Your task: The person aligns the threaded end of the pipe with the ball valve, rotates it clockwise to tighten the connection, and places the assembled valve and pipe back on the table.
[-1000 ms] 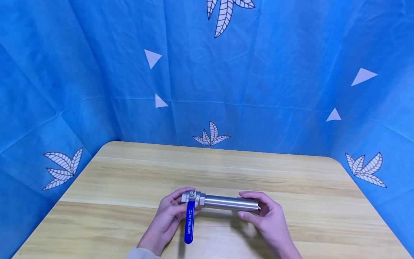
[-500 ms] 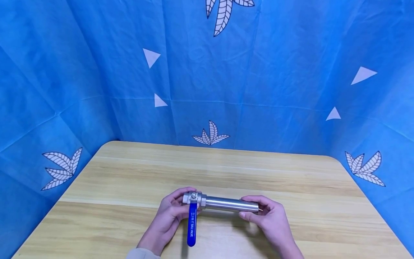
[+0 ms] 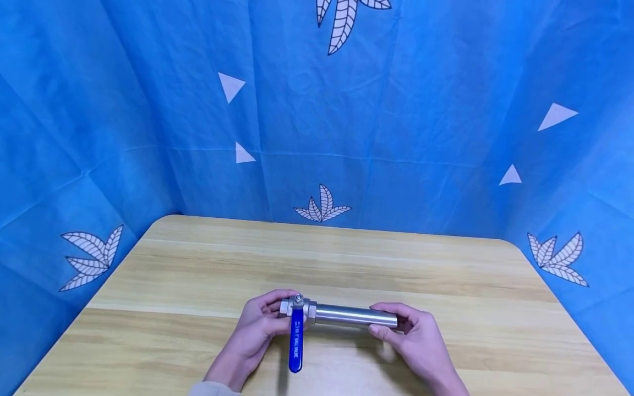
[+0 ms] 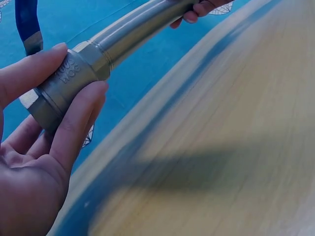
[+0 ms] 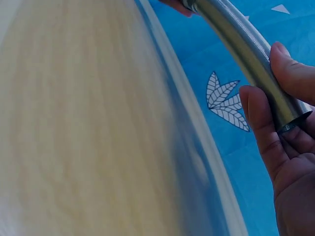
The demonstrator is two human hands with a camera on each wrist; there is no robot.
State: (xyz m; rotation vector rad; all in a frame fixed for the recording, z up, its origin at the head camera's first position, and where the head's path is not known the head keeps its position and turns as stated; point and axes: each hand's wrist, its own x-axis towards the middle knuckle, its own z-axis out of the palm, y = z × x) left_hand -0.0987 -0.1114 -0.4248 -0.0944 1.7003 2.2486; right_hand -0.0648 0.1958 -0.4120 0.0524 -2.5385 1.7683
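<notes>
A metal ball valve (image 3: 312,311) with a blue lever handle (image 3: 296,341) is joined to a straight steel pipe (image 3: 354,315). My left hand (image 3: 255,330) grips the valve body (image 4: 69,78) between thumb and fingers; raised lettering shows on the metal in the left wrist view. The lever points toward me. At the pipe's other end my right hand (image 3: 416,338) pinches the tube with thumb and fingers, and the open pipe end (image 5: 295,123) shows in the right wrist view. Both hands hold the assembly above the table, roughly level.
The wooden table (image 3: 198,264) lies beneath the hands, its far corners rounded. A blue curtain (image 3: 317,110) with white leaf and triangle prints surrounds it at the back and sides.
The valve and pipe have shifted slightly right and nearer to me, with the lever swinging a little. My right hand has moved slightly down along with the pipe end. Both grips stay.
</notes>
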